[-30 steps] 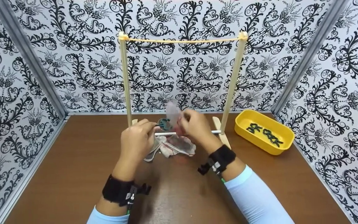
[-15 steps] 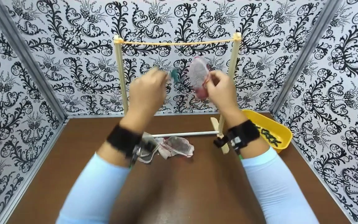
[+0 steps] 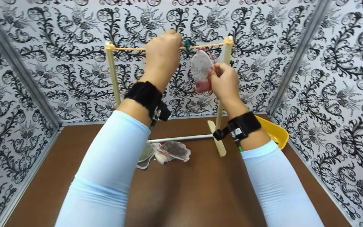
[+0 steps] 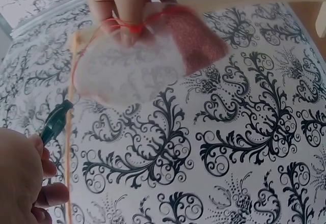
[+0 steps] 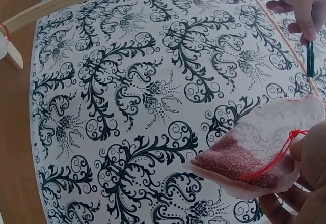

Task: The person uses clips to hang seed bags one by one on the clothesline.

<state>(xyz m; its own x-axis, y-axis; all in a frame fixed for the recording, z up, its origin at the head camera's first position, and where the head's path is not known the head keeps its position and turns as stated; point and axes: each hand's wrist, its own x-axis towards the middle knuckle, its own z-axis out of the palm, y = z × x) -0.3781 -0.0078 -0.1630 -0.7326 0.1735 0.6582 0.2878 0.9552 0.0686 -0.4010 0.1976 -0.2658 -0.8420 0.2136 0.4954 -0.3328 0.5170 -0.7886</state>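
Pinching one mesh pouch (image 3: 202, 74) of red grains in right hand (image 3: 224, 82) fingers under the string (image 3: 131, 49); left hand (image 3: 164, 47) fingers clamping one green clip (image 3: 187, 44); perhaps three pouches (image 3: 165, 152) on bench (image 3: 194, 189).

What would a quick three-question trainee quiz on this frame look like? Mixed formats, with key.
1. True or false: the left hand grips a dark green clip at the yellow string line between two wooden posts.
2. What does the right hand pinch? A) the white mesh pouch of red grains B) the yellow plastic tray C) a wooden post
3. Fill in: more mesh pouches lie on the brown ____.

Key: 1 true; 2 A; 3 table.
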